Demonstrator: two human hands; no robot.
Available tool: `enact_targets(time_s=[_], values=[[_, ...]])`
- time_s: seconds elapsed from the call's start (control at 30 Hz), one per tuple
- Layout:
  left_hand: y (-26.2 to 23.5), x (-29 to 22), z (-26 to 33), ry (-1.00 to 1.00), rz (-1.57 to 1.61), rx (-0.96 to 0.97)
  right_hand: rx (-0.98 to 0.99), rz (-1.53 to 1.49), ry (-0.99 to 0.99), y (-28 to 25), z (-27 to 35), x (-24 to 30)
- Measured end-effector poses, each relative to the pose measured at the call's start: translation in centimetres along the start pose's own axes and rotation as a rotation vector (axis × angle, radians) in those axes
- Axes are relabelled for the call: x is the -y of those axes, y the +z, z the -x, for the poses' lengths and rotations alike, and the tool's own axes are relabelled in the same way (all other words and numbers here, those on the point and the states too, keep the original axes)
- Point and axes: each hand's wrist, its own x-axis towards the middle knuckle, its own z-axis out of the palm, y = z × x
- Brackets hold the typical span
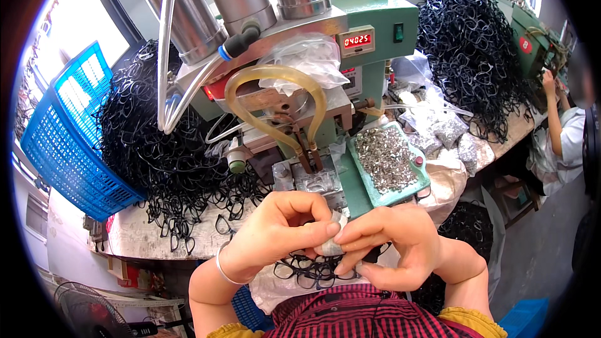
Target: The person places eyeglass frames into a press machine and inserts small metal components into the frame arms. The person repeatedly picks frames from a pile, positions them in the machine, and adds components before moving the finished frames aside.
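My left hand (285,228) and my right hand (400,247) meet in front of the machine, fingers bent. Between their fingertips is a small whitish strip, like cloth or tape (330,247); whether it wraps a finger cannot be made out. The left thumb and index finger close on its upper part, while the curled right fingers press its side. Below the hands, several black eyeglass frames (310,270) lie on pale cloth over my lap. Just beyond them stands the green machine's metal fixture (317,183), with two dark prongs above it.
Right of the fixture sits a green tray (421,178) of small metal parts. Piles of black eyeglass frames (156,144) and more frames (469,50) flank the machine (388,19). A blue basket (78,144) leans at left. A co-worker (557,131) is at far right.
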Motion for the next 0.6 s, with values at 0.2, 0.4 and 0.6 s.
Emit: enact_targets(time_s=[0.2, 0.4, 0.6], values=[[0.1, 2.7, -1.5, 0.648, -0.768, -0.281, -0.021, -0.421, 0.287, -0.6, -1.0, 2.4], [-1.3, 3.4, -0.4, 1.270, -1.035, -0.627, -0.102, -0.580, 0.471, -1.3, -2.0, 3.3], [1.5, 0.6, 2.4, 1.007, -1.038, -0.509, -0.123, -0.520, 0.376, -0.9, -1.9, 2.1]])
